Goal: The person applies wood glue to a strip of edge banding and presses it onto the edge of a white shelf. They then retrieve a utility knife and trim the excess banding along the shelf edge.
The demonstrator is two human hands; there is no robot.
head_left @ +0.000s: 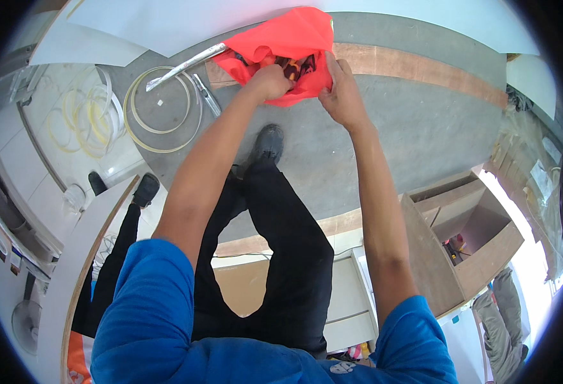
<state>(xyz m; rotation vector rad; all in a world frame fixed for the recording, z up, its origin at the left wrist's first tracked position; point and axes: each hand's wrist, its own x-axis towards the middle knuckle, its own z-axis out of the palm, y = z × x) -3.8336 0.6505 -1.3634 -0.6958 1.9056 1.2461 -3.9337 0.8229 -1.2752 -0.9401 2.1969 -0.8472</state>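
A red cloth bag (288, 32) lies at the far side of the grey board, its mouth facing me. Dark and orange items (292, 69) show inside, too jumbled to name one by one. My left hand (270, 83) is in the bag's mouth with its fingers curled; what they hold is hidden. At the mouth's right edge, my right hand (343, 96) grips the red cloth between thumb and fingers. A silver rod-like piece (185, 66) sticks out to the left of the bag.
A utility knife (206, 96) and coiled edging strip (129, 115) lie left of the bag on the grey board (409, 128). More coils (96, 121) rest on the tiles. At right stands an open wooden box (441, 256). Other people's legs (116, 256) show at left and lower right.
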